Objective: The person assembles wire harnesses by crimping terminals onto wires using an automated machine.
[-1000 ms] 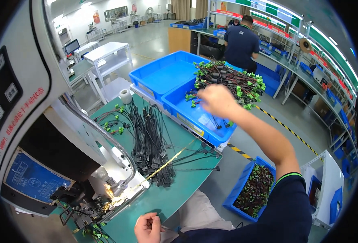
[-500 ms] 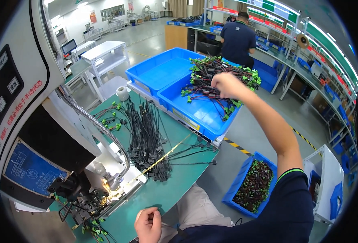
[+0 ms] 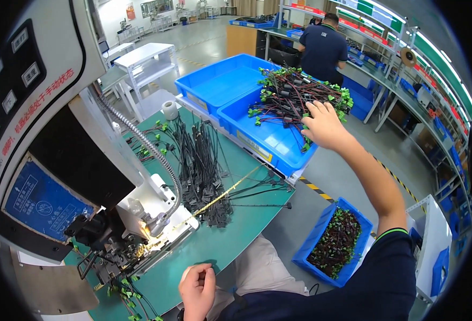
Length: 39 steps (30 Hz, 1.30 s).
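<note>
At the edge of the blue bin (image 3: 292, 170) on the right, my right hand (image 3: 326, 127) reaches over a heap of wire leads (image 3: 295, 95) with green connectors and black parts. Its fingers are stretched apart at the near side of the heap, and no lead shows in its grasp. Low over the green table's front edge, my left hand (image 3: 197, 289) is curled closed, thumb against fingers; whatever it may hold is hidden. A pile of black cable leads (image 3: 204, 171) lies mid-table, beside a lit press machine (image 3: 140, 235) on the left.
A second blue bin (image 3: 214, 88) adjoins the first. A yellowish strip (image 3: 225, 193) crosses the table to the machine. On the floor at right stands a blue crate (image 3: 335, 246) of green-tipped leads. A white roll (image 3: 169, 110) sits at the table's back. A co-worker (image 3: 324, 48) is farther off.
My right hand has gone from a bent-in grip above the heap to spread fingers at its near side. The left hand stays curled in about the same place. The view has shifted slightly.
</note>
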Available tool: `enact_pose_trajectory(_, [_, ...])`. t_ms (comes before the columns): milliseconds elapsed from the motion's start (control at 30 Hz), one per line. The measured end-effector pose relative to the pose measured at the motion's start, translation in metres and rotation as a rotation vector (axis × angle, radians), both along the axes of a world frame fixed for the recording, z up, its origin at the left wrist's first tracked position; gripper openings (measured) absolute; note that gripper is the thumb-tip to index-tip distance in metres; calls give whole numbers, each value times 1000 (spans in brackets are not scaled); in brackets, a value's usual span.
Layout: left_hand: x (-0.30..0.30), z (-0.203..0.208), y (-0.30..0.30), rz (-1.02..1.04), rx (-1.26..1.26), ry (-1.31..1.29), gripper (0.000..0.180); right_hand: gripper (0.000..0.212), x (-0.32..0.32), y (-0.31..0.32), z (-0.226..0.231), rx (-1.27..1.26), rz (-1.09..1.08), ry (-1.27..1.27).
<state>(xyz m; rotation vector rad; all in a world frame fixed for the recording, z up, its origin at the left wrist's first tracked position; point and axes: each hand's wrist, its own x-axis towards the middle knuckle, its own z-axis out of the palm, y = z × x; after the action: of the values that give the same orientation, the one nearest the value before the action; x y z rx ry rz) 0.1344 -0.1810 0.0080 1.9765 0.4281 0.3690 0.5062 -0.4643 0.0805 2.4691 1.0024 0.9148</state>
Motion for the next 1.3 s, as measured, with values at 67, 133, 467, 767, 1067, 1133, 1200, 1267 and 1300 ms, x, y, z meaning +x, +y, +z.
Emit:
enact_pose_trajectory(67, [1,-4,-1,25,-165,-38,8,18,-38,36,9,218,226,146])
enact_pose_trajectory(133, [-3,-18,1,50,-188,-33,9,16,-89,69,-12,470,386,348])
enact_pose_trajectory(467, [-78,40,-3,47,11,-7,11,14,-123,108,-94,315,368,409])
enact_pose_trajectory(767, [-187,6,80,761,190,10,9,21,-157,101,-94,275,499,404])
enact_pose_trajectory(1067, [-187,7,166,850,443,176,16,25,-182,103,-68,181,316,554])
enact_pose_trajectory(1133, [-175,3,182,780,387,145,18,28,-186,112,-67,91,249,624])
enact_pose_trajectory(1200, [-155,2,187,697,381,144,19,31,-182,121,-81,110,308,555])
enact_pose_trajectory(1267, [-137,-9,197,624,463,123,18,30,-180,134,-86,156,286,592])
enact_pose_trajectory(1300, [-126,-12,202,566,586,42,18,30,-179,142,-88,195,273,627])
